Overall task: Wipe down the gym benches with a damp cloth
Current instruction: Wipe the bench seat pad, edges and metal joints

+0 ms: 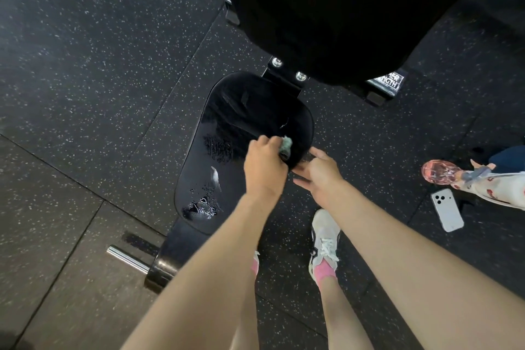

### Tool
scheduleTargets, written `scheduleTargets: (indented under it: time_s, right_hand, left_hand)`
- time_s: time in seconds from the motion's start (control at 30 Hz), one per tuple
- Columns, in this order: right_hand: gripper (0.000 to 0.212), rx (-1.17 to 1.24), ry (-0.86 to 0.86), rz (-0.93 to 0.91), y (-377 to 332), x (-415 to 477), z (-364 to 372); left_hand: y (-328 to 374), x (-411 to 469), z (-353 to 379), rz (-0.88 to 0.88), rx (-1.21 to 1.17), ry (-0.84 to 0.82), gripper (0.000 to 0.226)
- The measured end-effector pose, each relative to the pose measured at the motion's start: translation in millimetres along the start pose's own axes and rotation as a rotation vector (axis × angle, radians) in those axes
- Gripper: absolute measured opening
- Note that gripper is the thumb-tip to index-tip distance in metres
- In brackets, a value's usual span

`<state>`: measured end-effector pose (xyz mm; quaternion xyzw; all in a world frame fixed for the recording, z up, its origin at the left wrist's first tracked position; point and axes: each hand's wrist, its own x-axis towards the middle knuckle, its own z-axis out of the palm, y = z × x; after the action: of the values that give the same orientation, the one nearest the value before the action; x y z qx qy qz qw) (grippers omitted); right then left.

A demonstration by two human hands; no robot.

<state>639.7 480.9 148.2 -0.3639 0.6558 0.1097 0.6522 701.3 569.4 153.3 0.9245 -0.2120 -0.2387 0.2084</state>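
Nearest, the left hand (264, 167) has its grip clamped round a small green cloth (285, 145), pressed on the wet black surface (250, 111); the right hand (319, 175) rests loose-fingered at its edge. Soft, light and limp, the cloth probably handles best wadded.

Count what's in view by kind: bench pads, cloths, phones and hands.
Bench pads: 2, seat pad and back pad
Cloth: 1
Phone: 1
Hands: 2, left hand and right hand
Total: 6
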Motion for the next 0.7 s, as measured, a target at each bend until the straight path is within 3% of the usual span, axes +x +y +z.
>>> scheduleTargets:
  time_s: [0.23, 0.33, 0.47, 0.53, 0.7]
  right_hand:
    - [0.064, -0.035, -0.046, -0.007, -1.2, 3.6, -10.2]
    - [0.064, -0.032, -0.054, -0.013, 2.9, 4.2, -7.1]
    - [0.05, -0.042, -0.074, 0.012, 7.7, 3.8, -1.1]
    - [0.045, -0.05, -0.079, 0.031, 10.4, 3.4, 2.1]
    - [0.05, -0.025, -0.07, 0.04, 14.5, 6.3, 3.2]
  left_hand:
    - [-14.4, -9.3, -7.1, 0.167, -0.098, -0.213, 0.043]
    - [-33.8, -3.3, -31.1, 0.052, -0.131, -0.014, 0.044]
    - [-70.6, 30.7, -68.3, -0.234, -0.045, 0.255, 0.04]
    - [-82.8, 43.5, -75.2, -0.326, -0.01, 0.296, 0.039]
    - [-76.0, 46.3, -65.3, -0.366, 0.032, 0.29, 0.043]
